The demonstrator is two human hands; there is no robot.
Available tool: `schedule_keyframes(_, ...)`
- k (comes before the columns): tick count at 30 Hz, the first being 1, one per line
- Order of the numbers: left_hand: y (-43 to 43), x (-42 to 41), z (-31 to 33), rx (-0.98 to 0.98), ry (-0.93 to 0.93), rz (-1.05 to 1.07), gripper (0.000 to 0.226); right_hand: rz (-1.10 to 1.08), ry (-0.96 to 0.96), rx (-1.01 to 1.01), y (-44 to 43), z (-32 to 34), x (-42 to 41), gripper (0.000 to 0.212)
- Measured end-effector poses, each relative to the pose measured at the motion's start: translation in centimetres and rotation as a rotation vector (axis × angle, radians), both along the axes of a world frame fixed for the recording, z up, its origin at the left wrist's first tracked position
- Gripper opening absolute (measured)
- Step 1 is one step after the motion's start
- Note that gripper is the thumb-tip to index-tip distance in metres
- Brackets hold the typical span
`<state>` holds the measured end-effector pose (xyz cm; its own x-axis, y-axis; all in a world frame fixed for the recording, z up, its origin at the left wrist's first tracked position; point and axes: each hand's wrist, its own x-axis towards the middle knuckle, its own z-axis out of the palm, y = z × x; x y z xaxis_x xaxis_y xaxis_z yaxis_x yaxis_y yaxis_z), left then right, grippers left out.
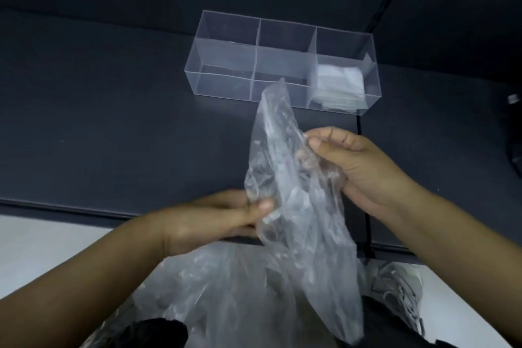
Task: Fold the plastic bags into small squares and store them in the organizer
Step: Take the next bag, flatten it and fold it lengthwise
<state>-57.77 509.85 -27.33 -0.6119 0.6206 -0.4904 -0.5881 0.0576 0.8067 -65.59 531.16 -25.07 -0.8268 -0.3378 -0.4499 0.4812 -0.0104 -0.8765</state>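
A crumpled clear plastic bag (285, 178) hangs in the air above the dark table's front edge. My left hand (214, 217) pinches its lower left edge between thumb and fingers. My right hand (356, 167) grips its upper right side with curled fingers. Behind the bag stands a clear organizer (226, 62) with a row of three compartments. Its right compartment holds a stack of folded white bags (339, 85); the middle and left ones look empty. More loose clear bags (226, 297) lie heaped on my lap below the hands.
The dark table (113, 121) runs left of the organizer, with a seam (359, 127) down its right part. A dark round object (515, 133) sits at the far right edge. A grey shoe (401, 291) and pale floor (42, 246) show below the table edge.
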Motion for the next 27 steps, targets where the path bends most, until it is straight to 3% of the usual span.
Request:
schedule_keyframes(4,0.7,-1.4,-0.7,-0.023,-0.012,0.507,0.042,-0.036,0.138,0.039,-0.2,0.2,-0.7,0.007)
schedule_keyframes(7,-1.0,-2.1,-1.0,0.027,-0.068,0.748,0.049,-0.196,0.179,0.132,1.7,-0.1,-2.3,0.014)
schedule_keyframes(10,-2.0,-2.1,-1.2,0.067,-0.113,0.837,0.055,-0.276,0.242,0.512,4.0,-1.2,-3.5,0.007)
schedule_keyframes(12,-1.5,-1.9,-1.4,0.046,-0.105,0.839,0.05,-0.288,0.472,0.723,4.2,-0.9,-2.9,0.01)
schedule_keyframes(13,-1.2,-1.8,-1.4,0.035,-0.101,0.838,0.048,-0.249,0.604,0.71,3.7,-0.1,-2.1,0.013)
schedule_keyframes(15,-0.8,-1.8,-1.3,0.03,-0.088,0.836,0.042,0.029,0.734,0.597,1.7,1.3,0.0,0.032)
schedule_keyframes(18,-0.6,-1.8,-0.7,0.022,-0.058,0.823,0.04,0.462,0.617,0.606,-0.9,1.3,2.6,0.066)
schedule_keyframes(20,-0.3,-1.6,-0.3,-0.031,-0.05,0.845,0.041,0.462,0.502,0.569,-1.6,0.6,2.8,0.061)
schedule_keyframes(24,-0.2,-1.4,-0.1,-0.227,-0.006,0.991,0.029,0.309,0.386,0.313,-0.7,1.2,1.7,0.02)
schedule_keyframes(27,-1.3,-1.8,0.0,-0.349,0.102,1.136,0.031,0.199,0.391,0.249,0.9,1.8,0.5,0.019)
